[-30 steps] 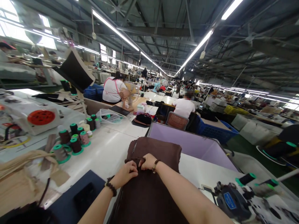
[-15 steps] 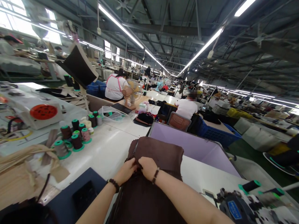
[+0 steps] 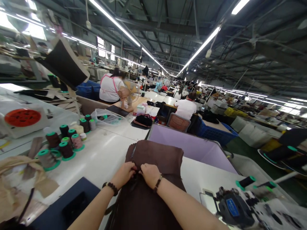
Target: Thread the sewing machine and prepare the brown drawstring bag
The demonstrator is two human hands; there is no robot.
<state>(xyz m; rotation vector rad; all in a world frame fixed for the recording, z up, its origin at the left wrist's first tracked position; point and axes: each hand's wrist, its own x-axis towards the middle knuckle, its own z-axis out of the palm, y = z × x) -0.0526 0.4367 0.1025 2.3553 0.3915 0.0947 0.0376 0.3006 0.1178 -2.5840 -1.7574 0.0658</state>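
Brown leather-like pieces (image 3: 159,155) lie in a soft stack on the white tabletop, reaching toward me. On the stack's left side my left hand (image 3: 124,175) has its fingers closed at the edge of a dark brown piece (image 3: 148,204). Close beside it, my right hand (image 3: 150,176) pinches the same dark piece. The fingertips of both hands almost meet, and the exact bit of edge between them is hidden. A thin pale strip (image 3: 133,150) runs along the far left of the stack.
Several thread spools (image 3: 66,150) stand at the left, near a dark blue board (image 3: 64,204). A dark sewing machine head (image 3: 230,207) is at the right front. Behind the stack sits a lilac-lined bin (image 3: 187,145). Co-workers (image 3: 185,108) sit farther back.
The view has turned slightly right, so the surroundings sit farther left. Both hands keep their pinch on the brown piece, with the fingertips shifted only a little.
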